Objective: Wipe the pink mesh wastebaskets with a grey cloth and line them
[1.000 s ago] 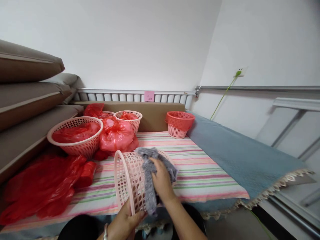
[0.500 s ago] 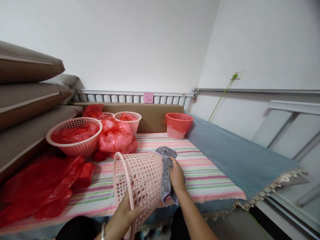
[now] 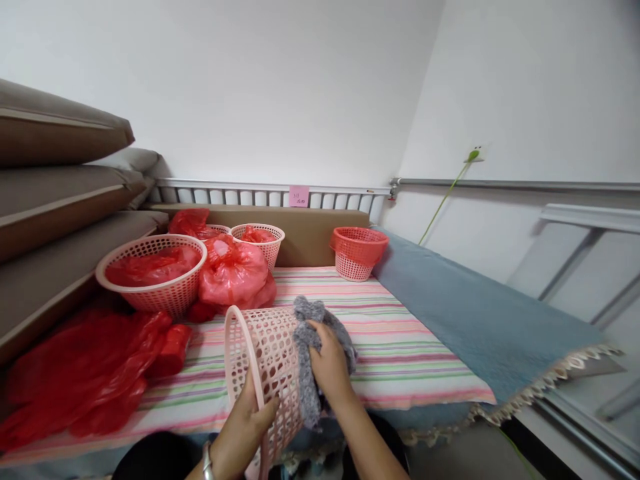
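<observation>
A pink plastic basket [image 3: 275,340] with round holes lies tipped on its side in front of me, its mouth facing left. My left hand [image 3: 245,427] grips its rim, the thumb outside and the fingers reaching within. In my right hand [image 3: 327,363] is a grey fuzzy cloth [image 3: 307,333], pressed against the outer side of the basket near its base. Part of the cloth is bunched over the knuckles, and part hangs down below the fingers. The right fingertips are partly hidden in its folds.
Left are a pink basket [image 3: 150,293] with red plastic inside, a full red bag [image 3: 234,273], loose red bags [image 3: 85,373] and stacked cushions [image 3: 50,193]. A red-lined basket [image 3: 359,257] stands at the back of the striped cloth [image 3: 400,333]. A radiator [image 3: 220,193] lines the wall.
My right hand has slid the grey cloth left along the basket's side, from its base toward its middle. The left hand keeps its hold on the rim.
</observation>
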Motion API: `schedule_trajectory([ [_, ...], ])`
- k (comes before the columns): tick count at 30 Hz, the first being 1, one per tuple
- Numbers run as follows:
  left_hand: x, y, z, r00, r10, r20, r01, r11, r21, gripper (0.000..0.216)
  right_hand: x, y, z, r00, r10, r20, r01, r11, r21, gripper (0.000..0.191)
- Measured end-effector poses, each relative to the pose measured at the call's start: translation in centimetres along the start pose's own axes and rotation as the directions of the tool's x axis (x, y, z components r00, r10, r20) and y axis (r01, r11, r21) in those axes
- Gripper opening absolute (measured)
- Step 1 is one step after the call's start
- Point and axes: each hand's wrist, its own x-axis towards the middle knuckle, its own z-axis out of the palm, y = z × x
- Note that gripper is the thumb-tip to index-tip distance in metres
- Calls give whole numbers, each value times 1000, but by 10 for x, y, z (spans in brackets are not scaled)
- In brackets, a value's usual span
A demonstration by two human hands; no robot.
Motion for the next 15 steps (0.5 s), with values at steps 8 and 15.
schedule_trajectory([
  [8,-5,-11,-2,997,-11,-80,16,998,59,60,-22,-86,14,939,-235,253,196,966,168,65],
  [15,-12,-5,4,1000,-4,6,4,998,58,58,-13,-46,6,955,-211,210,192,975,109,66],
])
